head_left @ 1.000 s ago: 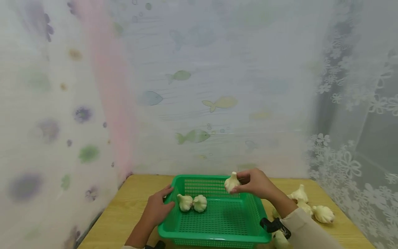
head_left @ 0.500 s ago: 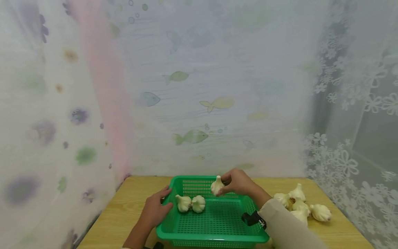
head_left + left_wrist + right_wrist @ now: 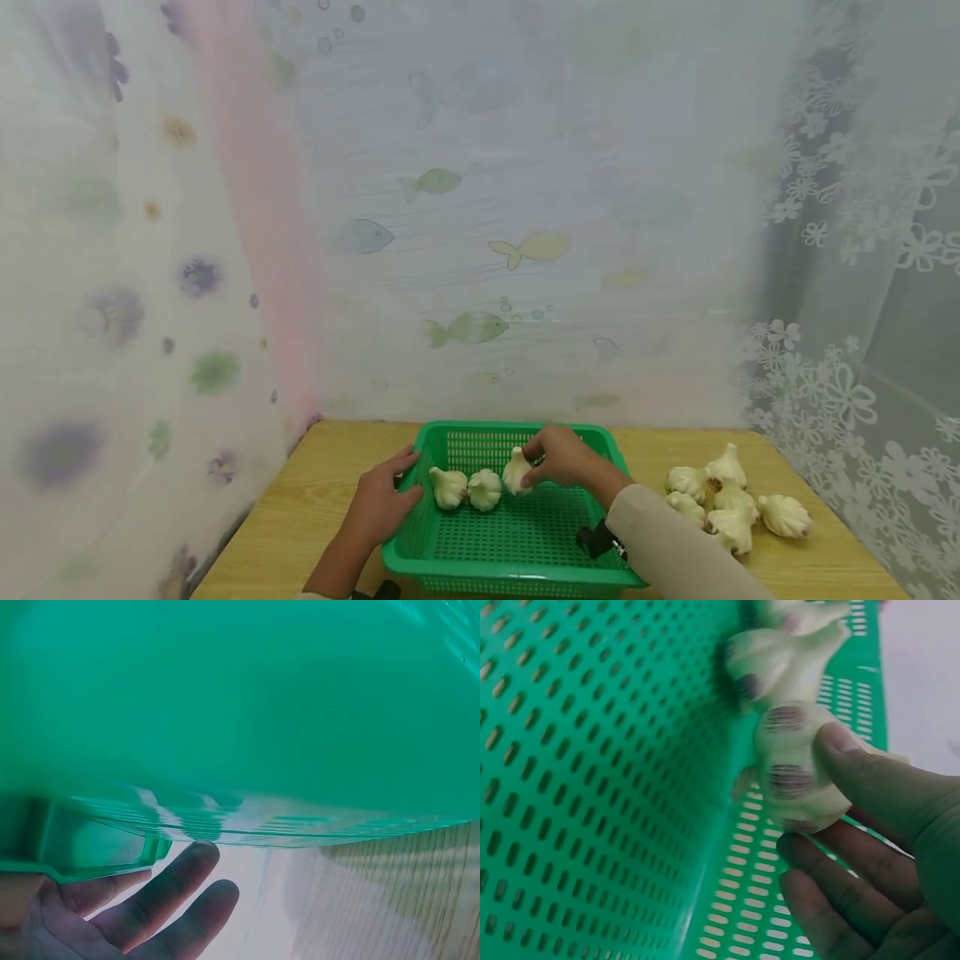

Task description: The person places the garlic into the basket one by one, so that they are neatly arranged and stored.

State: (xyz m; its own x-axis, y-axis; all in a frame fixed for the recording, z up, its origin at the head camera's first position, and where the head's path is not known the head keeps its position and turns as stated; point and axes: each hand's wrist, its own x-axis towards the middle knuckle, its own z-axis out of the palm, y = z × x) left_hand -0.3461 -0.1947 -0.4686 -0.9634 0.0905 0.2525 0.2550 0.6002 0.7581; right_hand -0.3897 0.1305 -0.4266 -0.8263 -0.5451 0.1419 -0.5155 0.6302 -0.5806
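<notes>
A head of garlic [image 3: 517, 472] with a pale bulb and stubby stalk is pinched between the thumb and fingers of my right hand [image 3: 562, 458]. It is upright inside the green plastic basket [image 3: 517, 570], beside two other garlic heads, one a paler garlic head [image 3: 484, 490] and one a garlic head near the left wall [image 3: 448, 488]. Purplish striped patches mark the held garlic [image 3: 791, 769] in the right wrist view. My left hand [image 3: 381, 500] rests at the basket's left rim. In the left wrist view, its fingers [image 3: 184, 889] stretch out below the lip.
Several more garlic heads [image 3: 731, 500] lie in a pile on the wooden table [image 3: 300, 517], right of the basket. Patterned curtains [image 3: 525, 367] hang behind the table and along both sides.
My right hand has moved left and down into the basket with the garlic, bringing it beside the other two. The left hand stays at the rim.
</notes>
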